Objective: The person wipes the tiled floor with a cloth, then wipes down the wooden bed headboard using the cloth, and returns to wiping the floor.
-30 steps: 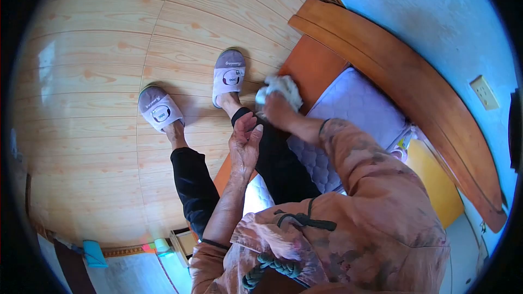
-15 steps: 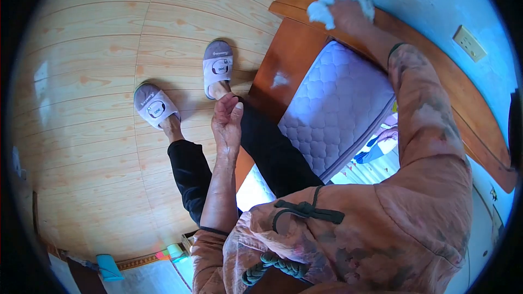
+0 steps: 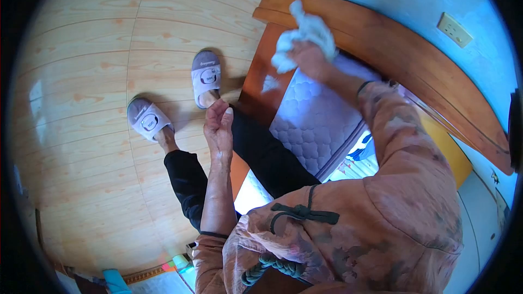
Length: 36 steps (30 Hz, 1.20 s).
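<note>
My right hand (image 3: 310,59) is closed round a crumpled white cloth (image 3: 315,27), above the corner where the wooden headboard (image 3: 348,19), the wooden bed side (image 3: 261,71) and the quilted lilac mattress (image 3: 310,114) meet. Whether the cloth touches the wood cannot be made out. In front of my body hangs my left hand (image 3: 219,130), palm up, fingers loosely curled and thumb apart, with nothing in it. It is nearest to my black trouser leg (image 3: 261,147).
My feet, in grey and pale slippers (image 3: 206,79), stand on the wood-patterned floor (image 3: 81,103). A blue wall with a socket plate (image 3: 455,30) rises behind the headboard. A yellow panel (image 3: 444,141) shows beyond my right sleeve. A blue-green object (image 3: 115,281) lies at the lower left.
My right hand has moved left and down with the cloth, from the headboard's top edge toward the mattress corner. My left hand keeps its pose; the view has shifted slightly.
</note>
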### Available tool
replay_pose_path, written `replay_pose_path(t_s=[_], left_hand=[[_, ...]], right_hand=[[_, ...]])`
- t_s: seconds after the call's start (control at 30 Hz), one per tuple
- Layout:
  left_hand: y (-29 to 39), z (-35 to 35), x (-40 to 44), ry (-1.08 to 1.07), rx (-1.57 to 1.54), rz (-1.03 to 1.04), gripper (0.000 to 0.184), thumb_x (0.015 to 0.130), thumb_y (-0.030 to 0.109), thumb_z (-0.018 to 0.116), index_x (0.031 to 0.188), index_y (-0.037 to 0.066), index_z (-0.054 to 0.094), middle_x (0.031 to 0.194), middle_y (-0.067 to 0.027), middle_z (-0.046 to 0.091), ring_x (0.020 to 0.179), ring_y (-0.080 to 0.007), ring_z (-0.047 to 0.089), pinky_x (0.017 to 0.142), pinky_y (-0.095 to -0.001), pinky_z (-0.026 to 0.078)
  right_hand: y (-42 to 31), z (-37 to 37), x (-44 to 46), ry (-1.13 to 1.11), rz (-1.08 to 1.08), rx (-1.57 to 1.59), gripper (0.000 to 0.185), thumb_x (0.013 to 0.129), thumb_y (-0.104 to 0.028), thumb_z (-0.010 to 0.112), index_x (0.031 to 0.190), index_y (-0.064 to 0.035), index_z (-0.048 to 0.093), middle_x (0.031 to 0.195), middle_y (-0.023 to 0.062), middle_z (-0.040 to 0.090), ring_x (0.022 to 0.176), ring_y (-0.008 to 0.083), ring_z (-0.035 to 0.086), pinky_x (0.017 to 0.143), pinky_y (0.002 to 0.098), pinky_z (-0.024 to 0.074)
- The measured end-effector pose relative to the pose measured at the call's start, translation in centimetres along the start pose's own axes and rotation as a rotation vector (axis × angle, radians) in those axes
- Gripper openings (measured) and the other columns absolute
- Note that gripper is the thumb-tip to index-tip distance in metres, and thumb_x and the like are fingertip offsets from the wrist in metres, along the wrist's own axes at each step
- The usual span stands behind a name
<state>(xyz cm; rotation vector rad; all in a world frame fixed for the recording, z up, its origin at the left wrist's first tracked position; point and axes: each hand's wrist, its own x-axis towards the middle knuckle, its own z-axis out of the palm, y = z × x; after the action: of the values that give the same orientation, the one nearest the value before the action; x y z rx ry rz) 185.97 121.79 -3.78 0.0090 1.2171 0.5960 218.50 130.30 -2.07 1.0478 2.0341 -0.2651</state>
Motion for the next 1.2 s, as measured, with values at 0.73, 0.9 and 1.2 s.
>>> replay_pose_path(t_s=[0.73, 0.9, 1.2], left_hand=[[2.4, -0.1, 1.7, 0.020, -0.088, -0.014, 0.032, 0.090, 0.003, 0.058, 0.121, 0.002, 0.051, 0.112, -0.0078, 0.056, 0.107, -0.0142, 0.053, 0.094, -0.0260, 0.041], [2.1, -0.2, 2.1, 0.066, -0.017, -0.035, 0.033, 0.090, 0.004, 0.057, 0.122, 0.002, 0.051, 0.111, -0.0080, 0.058, 0.105, -0.0152, 0.055, 0.093, -0.0272, 0.042], [0.2, -0.4, 2.5, 0.036, 0.050, -0.111, 0.037, 0.090, 0.009, 0.059, 0.124, 0.000, 0.050, 0.114, -0.0131, 0.059, 0.111, -0.0187, 0.054, 0.097, -0.0307, 0.042]], right_hand=[[9.8, -17.0, -5.4, -0.339, 0.246, -0.038, 0.050, 0.076, -0.029, 0.068, 0.120, -0.0106, 0.055, 0.130, 0.0184, 0.044, 0.117, 0.0356, 0.045, 0.089, 0.0514, 0.0437], [9.3, -9.6, 1.8, -0.270, 0.233, 0.000, 0.045, 0.076, -0.031, 0.066, 0.116, -0.0099, 0.059, 0.125, 0.0183, 0.047, 0.117, 0.0358, 0.044, 0.090, 0.0488, 0.0433], [7.3, 0.0, 13.4, -0.299, 0.260, -0.004, 0.046, 0.077, -0.032, 0.067, 0.117, -0.0113, 0.058, 0.120, 0.0162, 0.048, 0.112, 0.0325, 0.046, 0.086, 0.0468, 0.0460]])
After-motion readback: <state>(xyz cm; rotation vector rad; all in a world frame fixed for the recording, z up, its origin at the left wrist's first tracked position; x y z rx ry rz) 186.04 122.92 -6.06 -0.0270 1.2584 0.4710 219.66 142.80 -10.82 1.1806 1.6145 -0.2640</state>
